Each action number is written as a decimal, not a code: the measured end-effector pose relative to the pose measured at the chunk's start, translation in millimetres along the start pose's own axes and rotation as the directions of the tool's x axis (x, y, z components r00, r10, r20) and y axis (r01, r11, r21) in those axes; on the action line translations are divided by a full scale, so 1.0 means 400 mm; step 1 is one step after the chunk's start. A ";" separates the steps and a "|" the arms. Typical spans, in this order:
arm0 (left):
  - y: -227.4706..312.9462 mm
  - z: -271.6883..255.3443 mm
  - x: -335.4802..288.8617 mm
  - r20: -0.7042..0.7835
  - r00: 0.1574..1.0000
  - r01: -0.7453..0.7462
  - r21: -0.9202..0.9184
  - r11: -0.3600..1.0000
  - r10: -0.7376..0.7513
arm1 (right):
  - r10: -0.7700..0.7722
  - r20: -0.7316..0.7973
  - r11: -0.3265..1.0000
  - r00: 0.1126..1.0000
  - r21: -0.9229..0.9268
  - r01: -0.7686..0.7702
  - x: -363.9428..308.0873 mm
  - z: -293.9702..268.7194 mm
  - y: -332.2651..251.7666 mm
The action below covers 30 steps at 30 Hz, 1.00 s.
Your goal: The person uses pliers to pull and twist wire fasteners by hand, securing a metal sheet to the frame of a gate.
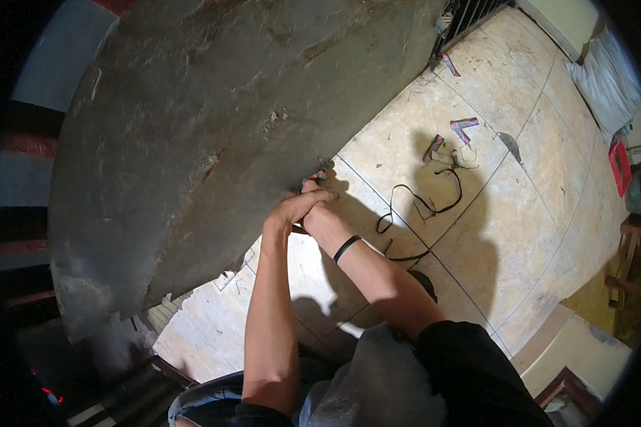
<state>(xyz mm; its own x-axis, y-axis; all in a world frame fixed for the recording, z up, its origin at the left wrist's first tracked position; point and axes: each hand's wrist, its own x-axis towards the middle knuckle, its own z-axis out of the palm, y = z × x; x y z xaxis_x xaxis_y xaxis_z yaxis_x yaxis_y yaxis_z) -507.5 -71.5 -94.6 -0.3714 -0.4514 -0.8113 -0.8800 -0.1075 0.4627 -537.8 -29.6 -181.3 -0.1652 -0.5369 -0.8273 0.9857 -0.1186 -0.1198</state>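
My left hand (286,211) and my right hand (316,213) are closed together, one overlapping the other, at the lower edge of a large worn grey panel (185,107). A small orange-and-dark piece (319,175) shows just past my fingers, and a dark brown bit (298,229) pokes out below them. The hands cover most of what is gripped, so its kind cannot be made out. A black band (347,248) circles my right wrist. Scuffs and torn fibres mark the panel's surface.
Cream floor tiles (527,178) stretch to the right. On them lie a black cord (454,202), several colourful wrapper strips (465,129) and a dark flake (510,146). A white sack (607,82) and a red plastic item (618,169) stand at the far right.
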 end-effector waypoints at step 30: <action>-0.061 -0.022 0.015 -0.192 0.976 -0.134 -0.139 0.981 0.106 | 0.066 0.347 0.993 0.936 0.073 -0.097 -0.138 -0.124 -0.102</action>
<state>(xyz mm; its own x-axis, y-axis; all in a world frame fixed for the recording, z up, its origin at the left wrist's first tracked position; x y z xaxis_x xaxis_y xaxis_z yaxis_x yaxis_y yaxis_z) -485.5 -79.4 -107.7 -0.3986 -0.6220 -0.6739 -0.7727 -0.1680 0.6121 -567.3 46.1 -158.0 -0.1016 -0.7997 -0.5918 0.9919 -0.1266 0.0008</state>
